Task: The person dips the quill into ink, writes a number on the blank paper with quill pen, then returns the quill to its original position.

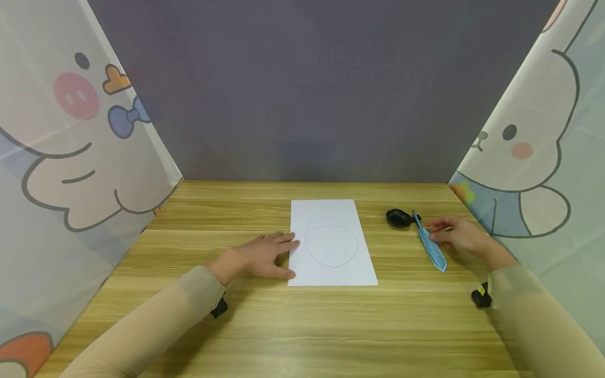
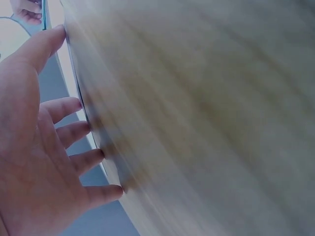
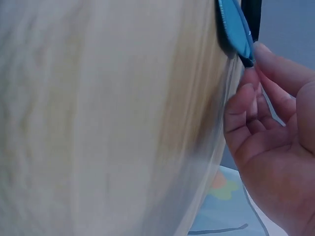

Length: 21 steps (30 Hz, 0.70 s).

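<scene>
My left hand (image 1: 267, 255) is spread at the left edge of a white sheet of paper (image 1: 333, 275), its fingertips resting on the paper's edge. A thin pencil-like line on the sheet forms a loop with a tail. On the right, my right hand (image 1: 456, 235) pinches the edge of a slim light-blue zip pouch (image 1: 432, 249) between thumb and fingers. The pouch stands tilted on its narrow side, and the right wrist view shows the stitched or zipped edge of the pouch (image 3: 235, 27) near the thumb.
A black rounded object (image 1: 398, 218) with a short stub lies just left of the pouch, the stub partly behind it. The wooden table (image 1: 331, 331) ends at a dark grey panel (image 1: 312, 89). Cartoon-printed cloths (image 1: 534, 131) hang at both sides.
</scene>
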Motion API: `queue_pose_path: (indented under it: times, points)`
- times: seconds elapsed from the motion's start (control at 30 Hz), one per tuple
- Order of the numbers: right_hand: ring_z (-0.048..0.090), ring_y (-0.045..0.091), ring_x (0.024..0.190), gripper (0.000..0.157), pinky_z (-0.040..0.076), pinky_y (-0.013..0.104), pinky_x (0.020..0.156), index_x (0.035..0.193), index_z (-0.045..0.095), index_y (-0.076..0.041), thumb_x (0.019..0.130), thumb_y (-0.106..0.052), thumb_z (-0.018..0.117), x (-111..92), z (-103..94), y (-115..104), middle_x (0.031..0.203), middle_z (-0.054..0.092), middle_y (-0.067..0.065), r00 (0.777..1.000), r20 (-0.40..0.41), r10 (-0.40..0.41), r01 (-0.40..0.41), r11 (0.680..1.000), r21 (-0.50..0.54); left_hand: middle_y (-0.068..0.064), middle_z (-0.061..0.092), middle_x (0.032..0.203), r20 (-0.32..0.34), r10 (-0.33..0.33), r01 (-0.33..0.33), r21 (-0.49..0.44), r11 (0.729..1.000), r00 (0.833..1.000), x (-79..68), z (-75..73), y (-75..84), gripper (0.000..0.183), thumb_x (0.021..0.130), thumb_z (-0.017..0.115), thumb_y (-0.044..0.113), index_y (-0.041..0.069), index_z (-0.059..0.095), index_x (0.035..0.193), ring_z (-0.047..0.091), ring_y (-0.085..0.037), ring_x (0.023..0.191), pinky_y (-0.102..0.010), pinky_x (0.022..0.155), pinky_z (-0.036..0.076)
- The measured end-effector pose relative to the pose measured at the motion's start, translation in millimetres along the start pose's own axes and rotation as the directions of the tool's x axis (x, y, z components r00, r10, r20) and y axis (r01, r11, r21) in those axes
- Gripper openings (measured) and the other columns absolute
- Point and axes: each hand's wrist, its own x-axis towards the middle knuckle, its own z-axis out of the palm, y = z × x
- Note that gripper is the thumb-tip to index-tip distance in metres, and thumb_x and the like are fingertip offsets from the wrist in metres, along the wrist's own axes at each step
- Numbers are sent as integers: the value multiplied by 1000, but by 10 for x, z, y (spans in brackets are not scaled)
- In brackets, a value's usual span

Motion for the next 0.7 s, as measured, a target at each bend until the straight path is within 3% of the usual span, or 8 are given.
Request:
queue_pose_path:
  times: [0.13,0.23,0.37,0.47,0.57,0.7]
  points:
    - [66,8,102,57,62,29,81,156,50,9,114,-27,63,3,-23,-58,147,58,33,999,-51,6,-7,1000,-18,-9,27,183,-34,-9,9,17,1000,999,48,-38,55,94,99,71,65,18,37,174,24,-39,170,-70,134,24]
    - [67,10,99,57,62,30,80,157,50,8,115,-29,61,10,-2,-143,146,60,32,997,-74,-15,13,1000,-24,-12,35,179,-64,-25,27,35,999,998,109,-62,103,94,94,77,60,16,42,170,33,-40,166,-70,131,29]
    - [65,14,91,54,61,32,77,155,55,6,115,-30,61,16,104,-314,131,68,24,994,-93,-57,58,998,6,-13,36,175,-88,-47,49,25,998,995,178,-66,148,95,88,83,58,16,47,166,43,-43,158,-67,123,43]
    - [63,20,86,53,58,33,72,154,57,3,116,-34,59,19,227,-495,117,69,20,992,-91,-83,86,996,38,-14,27,179,-94,-70,68,-24,997,993,191,-53,163,98,86,84,62,13,48,163,43,-48,157,-64,119,48]
    - [67,29,97,54,59,37,78,155,55,3,118,-36,53,-5,384,-697,122,69,24,986,-86,-145,147,989,14,-18,12,184,-112,-103,95,-75,993,988,175,-32,142,104,92,77,68,10,39,169,33,-52,162,-66,125,42]
    - [59,48,136,62,55,59,107,166,42,1,120,-40,45,-60,623,-921,157,53,30,970,-52,-239,232,966,-118,-21,10,184,-210,-111,103,-47,994,971,135,4,53,106,102,64,69,6,22,176,24,-48,167,-68,133,28]
